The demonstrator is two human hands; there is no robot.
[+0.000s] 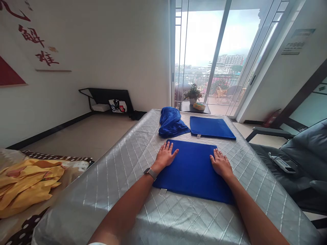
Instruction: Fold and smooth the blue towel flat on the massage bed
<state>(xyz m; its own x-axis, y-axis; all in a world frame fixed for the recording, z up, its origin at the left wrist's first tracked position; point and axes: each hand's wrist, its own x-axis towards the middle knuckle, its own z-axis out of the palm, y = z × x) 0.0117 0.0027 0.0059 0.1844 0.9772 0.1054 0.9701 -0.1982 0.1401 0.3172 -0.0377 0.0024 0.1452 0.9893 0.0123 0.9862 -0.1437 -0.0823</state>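
A blue folded cloth point(192, 173) lies flat on the silver quilted table cover point(112, 177), a small white label showing at its near left edge. My left hand point(165, 156) rests open on its left edge, fingers stretched away from me. On the right edge lies my right hand point(221, 162), also flat and open. Beyond it, a second blue folded cloth point(213, 128) is spread flat with a label at its near edge. To the left of that one sits a crumpled blue cloth point(171, 121) in a loose heap.
A chair with a potted plant point(193, 93) and a tissue pack point(199, 106) stands past the far edge, before the glass door. At right is a dark armchair point(309, 156) holding a power strip point(282, 163). Yellow fabric point(28, 183) lies at left.
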